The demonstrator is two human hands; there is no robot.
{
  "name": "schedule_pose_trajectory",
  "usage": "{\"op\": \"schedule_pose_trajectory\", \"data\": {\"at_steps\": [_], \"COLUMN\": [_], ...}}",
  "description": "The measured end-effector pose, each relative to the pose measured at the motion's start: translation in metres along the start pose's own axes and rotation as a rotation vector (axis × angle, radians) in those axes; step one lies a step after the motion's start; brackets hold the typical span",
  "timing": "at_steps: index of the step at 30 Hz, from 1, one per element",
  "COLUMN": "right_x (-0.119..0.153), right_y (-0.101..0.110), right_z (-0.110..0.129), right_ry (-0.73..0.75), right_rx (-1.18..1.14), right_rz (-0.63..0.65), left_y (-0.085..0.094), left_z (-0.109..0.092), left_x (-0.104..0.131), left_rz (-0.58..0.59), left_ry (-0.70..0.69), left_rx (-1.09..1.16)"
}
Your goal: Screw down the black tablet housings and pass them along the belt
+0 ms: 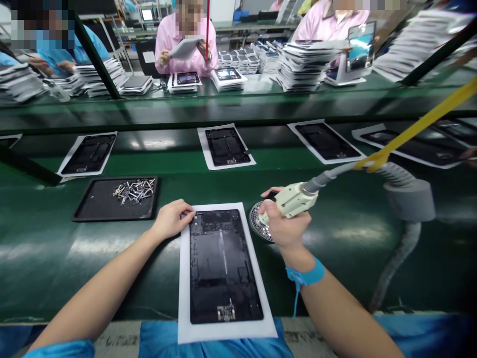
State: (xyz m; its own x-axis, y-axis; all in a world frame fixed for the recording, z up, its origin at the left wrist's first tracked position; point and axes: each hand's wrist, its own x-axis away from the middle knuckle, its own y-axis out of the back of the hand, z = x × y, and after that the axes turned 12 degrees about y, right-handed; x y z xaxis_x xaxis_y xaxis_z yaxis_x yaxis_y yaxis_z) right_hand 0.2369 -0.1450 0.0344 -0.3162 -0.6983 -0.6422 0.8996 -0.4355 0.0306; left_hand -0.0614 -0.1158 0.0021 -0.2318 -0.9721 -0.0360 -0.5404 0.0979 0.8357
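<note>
A black tablet housing (223,263) with its inner parts exposed lies on a white sheet (186,328) at the bench's front edge. My left hand (173,219) is at its upper left corner, fingers curled together and tips pressed on the corner. To the right of the tablet, my right hand (286,223) is wrapped round a cream hot-air gun handle (296,199) with a grey cable. Beneath that hand sits a round perforated metal disc (260,223), partly hidden. A blue wrist strap (307,273) circles my right wrist.
A black tray (100,201) of small metallic strips (136,191) stands left. More tablet housings on sheets, one in the middle (225,145), line the bench behind. A yellow strap (421,124) and grey hose (400,258) hang right. Co-workers (186,44) sit opposite among stacks (305,64).
</note>
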Motion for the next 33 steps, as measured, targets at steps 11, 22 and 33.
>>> {"op": "schedule_pose_trajectory", "data": {"at_steps": [11,22,33], "right_x": [0.0,-0.001,0.028], "right_y": [-0.001,-0.007,-0.129], "right_z": [-0.002,0.009,0.027], "right_ry": [0.001,0.025,-0.047], "right_rx": [0.002,-0.039,-0.368], "right_rz": [-0.021,-0.083,0.231], "left_y": [0.0,-0.002,0.002], "left_z": [0.002,0.004,0.003], "left_x": [0.0,-0.005,-0.008], "left_rz": [0.0,0.017,0.116], "left_ry": [-0.017,0.039,0.002], "left_rx": [0.012,0.092,0.097]}}
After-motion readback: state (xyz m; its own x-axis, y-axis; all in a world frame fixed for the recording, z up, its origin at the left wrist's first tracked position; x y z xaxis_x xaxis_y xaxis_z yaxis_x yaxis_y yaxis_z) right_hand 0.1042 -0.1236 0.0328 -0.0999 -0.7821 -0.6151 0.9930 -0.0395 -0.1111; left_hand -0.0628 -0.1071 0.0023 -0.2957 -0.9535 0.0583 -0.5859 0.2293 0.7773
